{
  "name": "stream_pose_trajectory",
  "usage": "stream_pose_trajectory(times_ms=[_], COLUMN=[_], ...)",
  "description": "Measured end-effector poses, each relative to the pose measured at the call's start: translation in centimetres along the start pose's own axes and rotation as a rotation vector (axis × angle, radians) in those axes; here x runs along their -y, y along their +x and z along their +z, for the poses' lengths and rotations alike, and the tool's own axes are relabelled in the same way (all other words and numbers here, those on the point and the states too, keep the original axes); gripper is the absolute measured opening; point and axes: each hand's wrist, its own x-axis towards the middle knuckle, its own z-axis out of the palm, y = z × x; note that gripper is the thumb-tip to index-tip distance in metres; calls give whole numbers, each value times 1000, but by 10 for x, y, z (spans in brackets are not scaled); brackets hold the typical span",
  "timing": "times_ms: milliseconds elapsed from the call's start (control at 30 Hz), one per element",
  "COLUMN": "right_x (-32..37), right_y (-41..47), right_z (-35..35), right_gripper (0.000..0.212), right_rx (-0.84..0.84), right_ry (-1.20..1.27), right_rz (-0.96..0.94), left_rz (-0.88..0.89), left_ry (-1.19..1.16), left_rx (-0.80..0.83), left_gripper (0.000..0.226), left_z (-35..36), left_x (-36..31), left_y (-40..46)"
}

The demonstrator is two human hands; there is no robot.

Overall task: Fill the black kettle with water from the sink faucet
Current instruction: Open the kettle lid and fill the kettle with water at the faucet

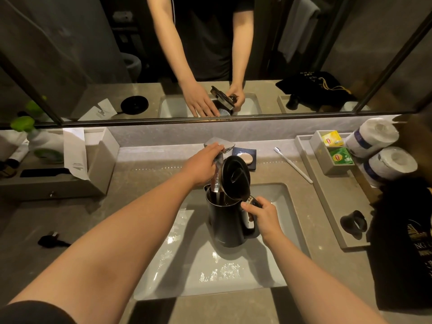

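The black kettle [225,220] stands upright in the white sink [177,265], its round lid [235,175] hinged open and tilted back. My right hand [263,218] grips the kettle's handle at the right side. The chrome faucet [218,164] reaches over the kettle's mouth, and its spout end sits just above the opening. My left hand [202,163] rests on the faucet's flat lever [219,143], fingers laid over it. I cannot tell whether water is running. The mirror above repeats both hands and the kettle.
A toothbrush [293,164] and a soap dish [246,157] lie behind the sink. A grey tray [327,195] on the right holds tea bags [336,148], paper rolls [383,148] and a black cup [354,224]. A black bag [404,242] lies far right. A plug [52,239] and grey organiser [58,181] sit left.
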Motion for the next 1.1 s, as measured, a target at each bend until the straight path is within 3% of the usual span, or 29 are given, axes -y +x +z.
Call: stream_pose_trajectory(times_ms=[200,1100], right_x=[1,-2], right_y=[-1,-3], right_z=[1,3], right_gripper=[31,20], right_rx=[-6,-17], right_ry=[11,-10], right_rz=[0,15], left_rz=[-5,18], left_ry=[-12,21], left_rx=[24,39], left_gripper=[58,54], left_z=[-1,-3], left_x=[-1,1], left_y=[-1,1])
